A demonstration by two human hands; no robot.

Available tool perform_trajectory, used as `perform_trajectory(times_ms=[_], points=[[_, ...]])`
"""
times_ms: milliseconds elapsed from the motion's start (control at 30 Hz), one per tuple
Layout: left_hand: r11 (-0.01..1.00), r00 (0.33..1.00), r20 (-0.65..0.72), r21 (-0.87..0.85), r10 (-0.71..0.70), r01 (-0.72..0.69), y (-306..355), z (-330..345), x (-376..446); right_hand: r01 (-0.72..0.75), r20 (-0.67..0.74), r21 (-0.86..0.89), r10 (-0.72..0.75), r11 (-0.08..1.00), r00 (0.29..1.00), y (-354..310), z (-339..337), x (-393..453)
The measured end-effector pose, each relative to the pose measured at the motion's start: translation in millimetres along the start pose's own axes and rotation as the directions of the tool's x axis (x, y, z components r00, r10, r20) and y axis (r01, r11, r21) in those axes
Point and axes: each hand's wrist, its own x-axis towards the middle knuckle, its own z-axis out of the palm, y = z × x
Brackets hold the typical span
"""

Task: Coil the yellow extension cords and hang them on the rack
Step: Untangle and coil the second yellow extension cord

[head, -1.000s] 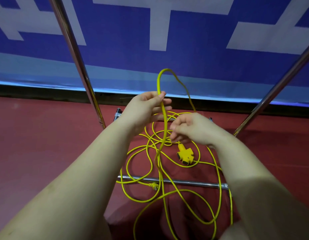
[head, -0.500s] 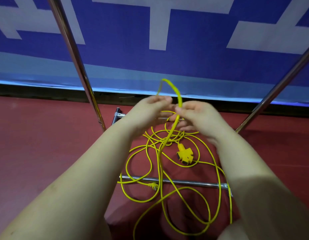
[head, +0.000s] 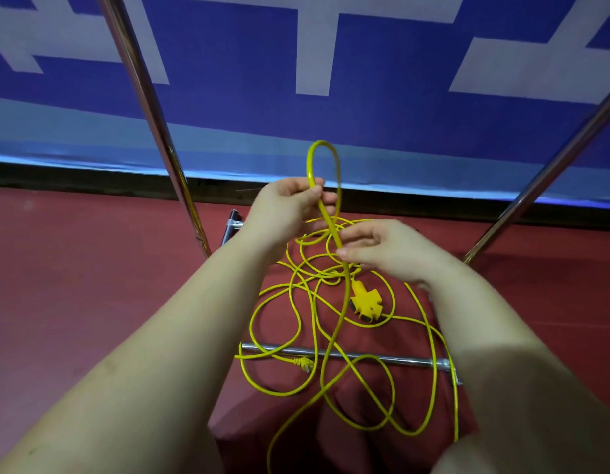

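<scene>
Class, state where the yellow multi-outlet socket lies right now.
The yellow multi-outlet socket lies on the red floor, amid loose cord, just below the right hand and above the chrome base bar.

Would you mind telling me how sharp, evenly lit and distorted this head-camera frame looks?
Head view: wide-angle bowing splays the rack poles outward; light is soft and even, with bright streaks on the chrome; the yellow cord and both hands, left and right, are fairly sharp; the forearms near the lens look oversized.
</scene>
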Motion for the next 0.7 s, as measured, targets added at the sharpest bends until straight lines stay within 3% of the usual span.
perform_trajectory(times_ms=[67,167,267,333,400,467,533,567,633,700], points=[[0.995,0.999,-0.049,-0.098,-0.006,0.002,2,-2,2,0.031,-0.027,-0.029,-0.032,0.999,0.999,-1,4,0],[0.984,0.998,-0.055,-0.180,-0.013,0.003,2,-3,3,0.053,-0.037,0.070,-0.051,0.996,0.998,-7,3,-1],[0.995,0.997,0.063,-0.087,-0.052,0.058,1,-3,1,0.077,-0.124,0.270,-0.045,0.960,0.991,-14,-2,-2],[0.979,0.964,0.211,0.160,-0.162,0.129,-2,-2,-4,0.097,-0.201,0.508,0.008,0.856,0.980,-16,-8,0],[0.906,0.884,0.376,0.409,-0.279,0.112,-9,0,-10,0.154,-0.265,0.718,0.062,0.678,0.962,-16,-16,3],[0.870,0.851,0.433,0.491,-0.298,0.055,-13,2,-12,0.236,-0.310,0.831,0.067,0.503,0.948,-16,-23,5],[0.883,0.887,0.396,0.469,-0.238,0.028,-13,2,-9,0.290,-0.338,0.856,0.039,0.427,0.940,-15,-26,7],[0.901,0.904,0.374,0.432,-0.206,0.027,-12,2,-7,0.284,-0.331,0.841,0.023,0.460,0.943,-14,-25,6],[0.939,0.932,0.328,0.343,-0.154,0.034,-10,2,-6,0.198,-0.281,0.705,0.012,0.681,0.960,-12,-22,3],[0.968,0.963,0.246,0.245,-0.107,0.045,-9,4,-6,0.025,-0.121,0.356,0.019,0.934,0.992,-7,-17,-1]])
